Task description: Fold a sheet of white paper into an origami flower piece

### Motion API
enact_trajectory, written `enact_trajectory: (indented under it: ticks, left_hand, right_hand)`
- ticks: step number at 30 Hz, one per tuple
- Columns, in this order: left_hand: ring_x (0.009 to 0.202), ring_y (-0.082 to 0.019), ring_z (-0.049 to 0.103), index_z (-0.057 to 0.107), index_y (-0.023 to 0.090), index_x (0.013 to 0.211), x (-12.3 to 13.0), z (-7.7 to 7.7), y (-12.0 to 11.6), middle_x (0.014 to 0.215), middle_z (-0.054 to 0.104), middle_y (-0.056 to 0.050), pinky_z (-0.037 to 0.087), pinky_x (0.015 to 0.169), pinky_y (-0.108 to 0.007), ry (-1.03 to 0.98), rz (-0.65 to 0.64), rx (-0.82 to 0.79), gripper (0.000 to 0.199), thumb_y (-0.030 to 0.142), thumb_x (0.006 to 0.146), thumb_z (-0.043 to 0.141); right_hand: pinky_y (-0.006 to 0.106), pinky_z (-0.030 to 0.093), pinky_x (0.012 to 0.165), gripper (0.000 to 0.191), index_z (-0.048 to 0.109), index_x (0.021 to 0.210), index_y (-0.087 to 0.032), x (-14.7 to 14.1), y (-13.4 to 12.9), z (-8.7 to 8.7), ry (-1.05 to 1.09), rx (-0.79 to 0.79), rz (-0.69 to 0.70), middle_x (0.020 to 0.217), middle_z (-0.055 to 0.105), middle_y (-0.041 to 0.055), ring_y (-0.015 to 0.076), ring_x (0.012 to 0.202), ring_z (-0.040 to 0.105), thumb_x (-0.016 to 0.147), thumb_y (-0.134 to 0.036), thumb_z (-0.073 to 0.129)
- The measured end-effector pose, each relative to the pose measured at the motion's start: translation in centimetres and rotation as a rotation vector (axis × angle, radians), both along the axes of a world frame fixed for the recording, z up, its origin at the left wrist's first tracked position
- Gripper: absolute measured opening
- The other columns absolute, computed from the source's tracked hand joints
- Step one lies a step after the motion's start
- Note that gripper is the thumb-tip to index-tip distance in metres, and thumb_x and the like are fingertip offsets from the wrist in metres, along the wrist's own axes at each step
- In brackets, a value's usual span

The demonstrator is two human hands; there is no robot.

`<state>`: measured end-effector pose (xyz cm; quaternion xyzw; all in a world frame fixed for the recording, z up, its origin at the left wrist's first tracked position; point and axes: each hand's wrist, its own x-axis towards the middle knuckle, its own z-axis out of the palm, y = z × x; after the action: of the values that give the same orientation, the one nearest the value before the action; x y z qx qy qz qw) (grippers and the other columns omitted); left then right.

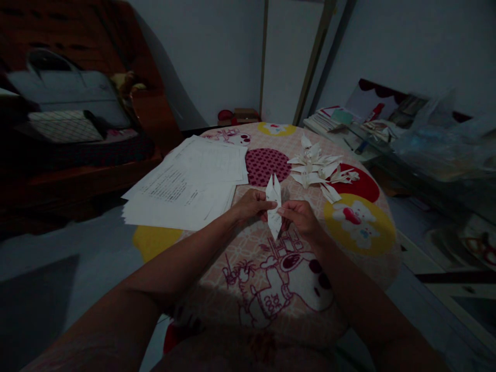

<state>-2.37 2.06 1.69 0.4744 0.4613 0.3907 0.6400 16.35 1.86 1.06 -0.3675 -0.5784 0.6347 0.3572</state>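
Observation:
Between my two hands, a narrow folded piece of white paper [274,222] is held upright, pointed at both ends with a split at the far tip. My left hand [252,205] pinches its left side, thumb lying across the front. From the right, my right hand [301,216] grips the same paper with thumb and fingers, the two thumbs almost meeting. The fingers behind the paper are partly hidden. Beyond my right hand lies a cluster of folded paper flowers [310,168] with spread petals. A stack of printed sheets [186,181] rests to the left of my left hand.
A patterned cloth covers the round table [217,268]. At right, a glass-topped cabinet bears papers [329,120] and a clear plastic bag [437,147]. A wooden bench at left holds a pale handbag [77,90]. Small boxes [246,113] sit behind the table.

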Motion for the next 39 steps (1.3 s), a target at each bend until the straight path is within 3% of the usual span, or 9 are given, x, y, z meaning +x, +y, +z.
enact_trajectory:
  ticks: [7,19,28,34,39]
  left_hand:
    - [0.037,-0.011,0.055,0.063,0.009,0.055,-0.07,-0.11,0.01,0.048,0.063,-0.005,0.046,0.039,-0.022,0.023,-0.008,0.076,0.046,0.046,0.056,0.090]
    - [0.043,-0.007,0.050,0.066,0.009,0.059,-0.51,-0.56,0.46,0.051,0.060,-0.002,0.040,0.046,-0.022,0.024,0.002,0.130,0.042,0.045,0.056,0.088]
    - [0.044,-0.003,0.031,0.061,0.009,0.052,-0.81,-0.67,0.56,0.047,0.042,0.005,0.018,0.045,-0.022,0.085,0.018,0.212,0.043,0.042,0.053,0.089]
    - [0.042,-0.002,0.031,0.056,0.011,0.049,-0.71,-0.34,0.33,0.045,0.042,0.005,0.018,0.044,-0.022,0.085,0.039,0.187,0.046,0.042,0.052,0.089]
    - [0.041,-0.007,0.045,0.055,0.012,0.050,-0.44,-0.33,0.44,0.047,0.054,0.000,0.032,0.044,-0.022,0.056,0.036,0.181,0.047,0.044,0.052,0.089]
  right_hand:
    - [0.019,0.042,0.039,0.034,0.064,0.061,-0.016,-0.03,0.02,-0.19,-0.006,0.014,-0.003,0.047,0.064,-0.0002,0.0105,0.038,0.057,0.070,-0.047,0.075]
    - [0.019,0.042,0.038,0.037,0.063,0.060,-0.017,-0.29,0.06,0.01,-0.026,0.033,-0.065,0.045,0.061,-0.0013,0.0099,0.037,0.054,0.068,-0.050,0.078]
    - [0.021,0.041,0.039,0.037,0.064,0.059,-0.017,-0.34,0.29,-0.18,-0.045,0.111,-0.115,0.043,0.059,-0.0023,0.0100,0.037,0.051,0.067,-0.050,0.079]
    - [0.021,0.041,0.040,0.035,0.065,0.060,-0.018,-0.28,0.17,-0.05,-0.052,0.143,-0.116,0.043,0.059,-0.0026,0.0104,0.038,0.052,0.069,-0.049,0.078]
    - [0.021,0.041,0.041,0.034,0.065,0.061,-0.018,-0.16,0.26,-0.47,-0.026,0.150,-0.114,0.045,0.060,-0.0024,0.0105,0.039,0.052,0.071,-0.049,0.077]
